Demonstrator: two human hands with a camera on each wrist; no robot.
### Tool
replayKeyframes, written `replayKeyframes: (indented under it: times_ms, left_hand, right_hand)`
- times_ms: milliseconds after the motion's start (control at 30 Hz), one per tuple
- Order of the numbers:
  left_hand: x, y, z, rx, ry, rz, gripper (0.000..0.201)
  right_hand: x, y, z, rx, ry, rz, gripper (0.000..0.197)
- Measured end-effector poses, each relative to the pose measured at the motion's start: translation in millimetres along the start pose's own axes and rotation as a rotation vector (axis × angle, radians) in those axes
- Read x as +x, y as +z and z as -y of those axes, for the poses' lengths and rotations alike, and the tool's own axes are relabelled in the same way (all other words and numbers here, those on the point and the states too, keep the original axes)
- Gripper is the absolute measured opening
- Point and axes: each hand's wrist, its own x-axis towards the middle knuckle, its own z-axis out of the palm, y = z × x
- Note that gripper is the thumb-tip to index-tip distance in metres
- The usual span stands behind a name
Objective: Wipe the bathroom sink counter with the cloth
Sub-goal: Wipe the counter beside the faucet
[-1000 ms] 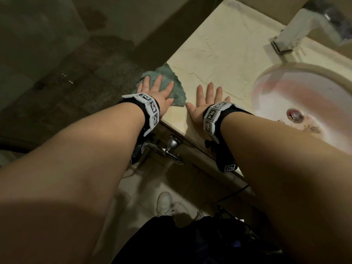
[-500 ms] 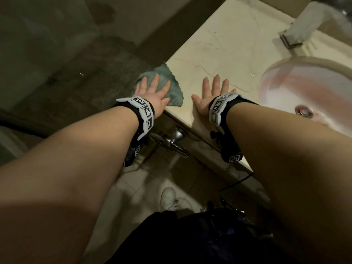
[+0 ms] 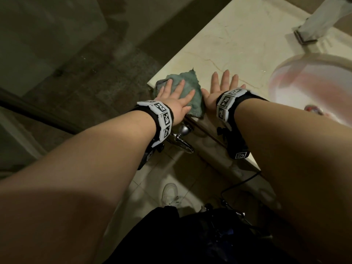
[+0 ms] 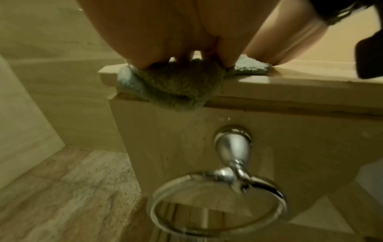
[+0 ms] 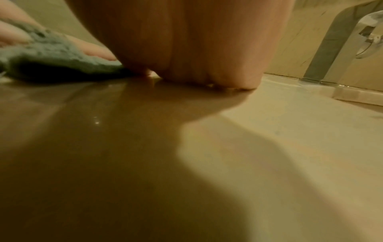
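- Left hand (image 3: 176, 100): it lies flat, palm down, on the cloth (image 3: 187, 82), with the fingers straight and spread. It pins the cloth to the counter and curls around nothing.
- Cloth: a grey-green terry cloth lies under the left palm, at the near left corner of the counter (image 3: 238, 44). One point of it sticks out past the left fingertips. In the left wrist view its near edge hangs over the counter's front lip, below the heel of the hand.
- Towel ring (image 4: 219, 203): a chrome ring is mounted on the cabinet front, directly below the left wrist.
- Right hand (image 3: 221, 88): it lies flat, palm down, on the bare counter, just to the right of the cloth. The fingers are straight and slightly apart, and the hand holds nothing. In the right wrist view the edge of the cloth reaches the thumb side of this hand; actual contact cannot be confirmed.
- Sink basin (image 3: 312, 86): a round, pale basin is set into the counter, to the right of the right hand and apart from it. It appears blurred.
- Faucet (image 3: 322, 20): it stands on the counter well beyond the right hand, behind the basin, and also appears blurred.
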Motion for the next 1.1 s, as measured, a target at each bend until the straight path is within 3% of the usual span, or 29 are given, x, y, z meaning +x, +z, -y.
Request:
replayKeyframes:
  times_ms: [233, 467, 1100]
  left_hand:
    - [35, -22, 6, 0.095, 0.026, -0.005, 0.057]
    - [58, -43, 22, 0.075, -0.059, -0.022, 0.057]
    - [0, -4, 33, -0.051, -0.101, -0.061, 0.056]
  right_hand:
    - [0, -4, 1, 0.035, 0.013, 0.039, 0.065]
    - [0, -11, 1, 0.021, 0.017, 0.101, 0.068]
    - [1, -4, 0, -0.001, 0.006, 0.056, 0.069]
